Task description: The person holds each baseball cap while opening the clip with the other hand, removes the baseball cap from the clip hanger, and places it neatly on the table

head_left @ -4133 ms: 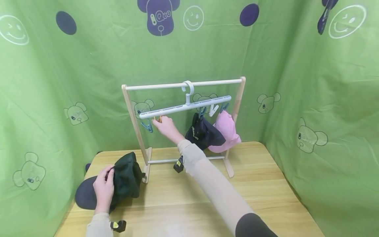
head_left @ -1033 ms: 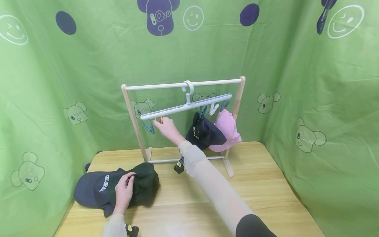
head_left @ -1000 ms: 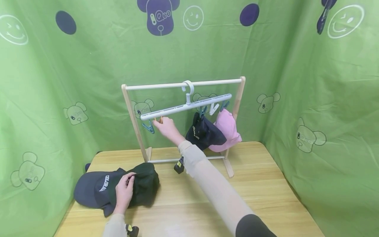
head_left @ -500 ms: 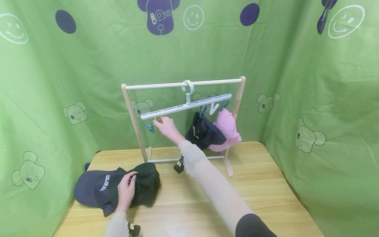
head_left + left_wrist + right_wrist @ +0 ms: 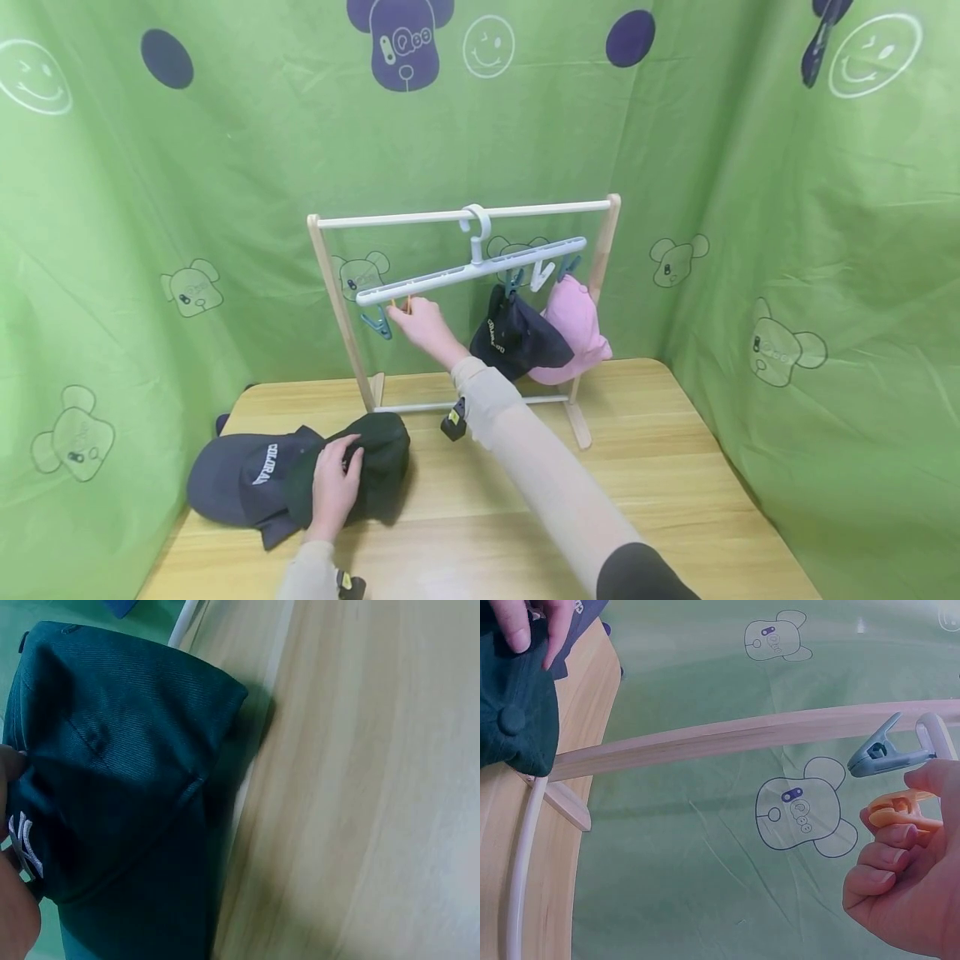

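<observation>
My left hand (image 5: 335, 492) grips a dark green baseball cap (image 5: 384, 471) by its crown, thumb and fingers on the cloth. In the left wrist view that cap (image 5: 127, 735) shows a white embroidered mark beside the fingers. Up at the hanger's left end, my right hand (image 5: 423, 323) pinches an orange clip (image 5: 900, 808); its jaws look parted, with nothing between them. Just left of it a blue clip (image 5: 377, 322) hangs free. The white hanger (image 5: 442, 277) slopes down toward the left.
A navy cap (image 5: 232, 479) with white lettering lies at the table's left, touching the green one. From the hanger's right side hang a black cap (image 5: 517, 333) and a pink cap (image 5: 576, 329), with a white clip (image 5: 542, 275) between. A wooden rack (image 5: 333, 300) carries the hanger.
Over the four seconds, my left hand brought the green cap down and right, uncovering the navy cap's lettering. Lately that hand slid slightly right along the cap. My right hand stayed at the orange clip.
</observation>
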`<control>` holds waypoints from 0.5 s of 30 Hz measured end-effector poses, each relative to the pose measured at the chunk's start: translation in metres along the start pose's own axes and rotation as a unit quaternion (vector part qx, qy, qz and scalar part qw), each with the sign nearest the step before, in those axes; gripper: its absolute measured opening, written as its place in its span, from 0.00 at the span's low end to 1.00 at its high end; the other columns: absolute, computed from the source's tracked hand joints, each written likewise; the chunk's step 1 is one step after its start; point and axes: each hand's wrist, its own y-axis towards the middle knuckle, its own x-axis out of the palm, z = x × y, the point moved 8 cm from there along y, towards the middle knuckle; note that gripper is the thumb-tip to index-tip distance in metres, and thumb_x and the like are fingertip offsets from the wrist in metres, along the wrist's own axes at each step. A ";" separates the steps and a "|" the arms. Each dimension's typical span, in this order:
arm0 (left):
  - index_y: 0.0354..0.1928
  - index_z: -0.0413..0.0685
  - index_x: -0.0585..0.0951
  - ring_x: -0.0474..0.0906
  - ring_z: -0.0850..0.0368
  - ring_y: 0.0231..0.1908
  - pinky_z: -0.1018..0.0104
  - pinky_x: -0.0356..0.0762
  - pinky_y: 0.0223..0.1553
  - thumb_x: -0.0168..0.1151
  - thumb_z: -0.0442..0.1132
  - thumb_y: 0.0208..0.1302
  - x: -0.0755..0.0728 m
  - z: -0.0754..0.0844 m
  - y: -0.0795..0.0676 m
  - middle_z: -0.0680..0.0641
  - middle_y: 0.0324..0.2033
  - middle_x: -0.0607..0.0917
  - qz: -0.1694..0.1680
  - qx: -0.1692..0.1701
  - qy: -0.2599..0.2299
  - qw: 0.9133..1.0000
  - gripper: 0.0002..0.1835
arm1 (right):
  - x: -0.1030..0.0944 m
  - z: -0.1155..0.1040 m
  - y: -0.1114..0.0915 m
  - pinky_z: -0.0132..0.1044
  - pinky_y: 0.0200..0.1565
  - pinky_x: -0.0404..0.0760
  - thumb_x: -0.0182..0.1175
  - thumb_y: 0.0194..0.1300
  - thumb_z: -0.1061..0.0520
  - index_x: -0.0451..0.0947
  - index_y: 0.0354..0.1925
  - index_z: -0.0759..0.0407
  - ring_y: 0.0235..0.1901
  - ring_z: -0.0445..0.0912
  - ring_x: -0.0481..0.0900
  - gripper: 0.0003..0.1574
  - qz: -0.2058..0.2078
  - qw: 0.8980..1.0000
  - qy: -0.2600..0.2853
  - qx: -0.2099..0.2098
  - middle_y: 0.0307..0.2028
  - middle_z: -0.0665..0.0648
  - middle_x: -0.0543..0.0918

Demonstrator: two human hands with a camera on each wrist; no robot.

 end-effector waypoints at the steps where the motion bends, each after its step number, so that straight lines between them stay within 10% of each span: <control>1: 0.49 0.43 0.83 0.78 0.42 0.49 0.51 0.73 0.49 0.64 0.34 0.62 0.002 0.001 -0.001 0.39 0.48 0.84 -0.005 0.001 0.002 1.000 0.13 | 0.000 0.000 0.000 0.29 0.20 0.61 0.54 0.69 0.47 0.66 0.20 0.52 0.17 0.40 0.60 0.21 0.000 1.000 0.001 0.000 0.15 0.47 0.64; 15: 0.51 0.40 0.81 0.77 0.36 0.52 0.43 0.69 0.58 0.65 0.31 0.60 0.024 0.008 -0.006 0.35 0.48 0.84 -0.037 0.029 0.006 0.999 0.16 | 0.000 -0.001 0.000 0.29 0.18 0.59 0.53 0.69 0.47 0.61 0.17 0.50 0.16 0.40 0.58 0.25 0.004 1.000 -0.008 -0.002 0.14 0.46 0.62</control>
